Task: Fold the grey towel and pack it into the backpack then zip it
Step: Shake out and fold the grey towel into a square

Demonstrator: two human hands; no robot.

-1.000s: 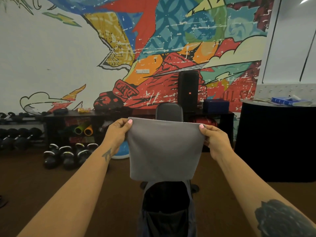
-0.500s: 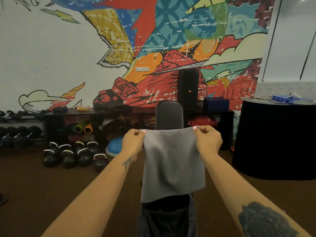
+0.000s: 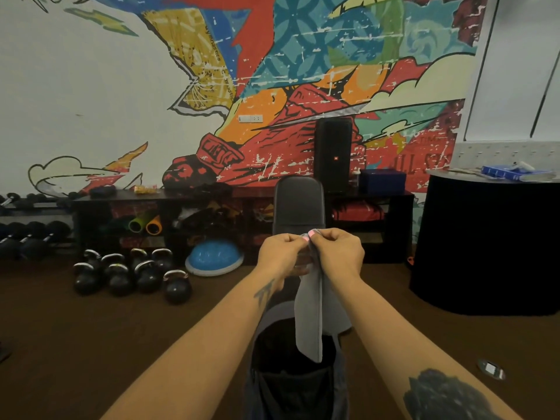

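Item, nearest: dark fabric backpack (image 3: pixel 295 386), mouth open, standing below the hands.

Item: soft grey cloth towel (image 3: pixel 312 316), hanging in a narrow fold above that opening. Judged light, limp, non-slip; best taken at the upper corners.

Item: left hand (image 3: pixel 280 253) and right hand (image 3: pixel 339 253), touching; each grip pinched shut on the towel's top edge.

Item, beyond: black padded bench (image 3: pixel 298 204).

Item, far left: black kettlebells (image 3: pixel 130 275) on the floor.

Item, far: tall black speaker (image 3: pixel 333 153), small badge reading "JBL".
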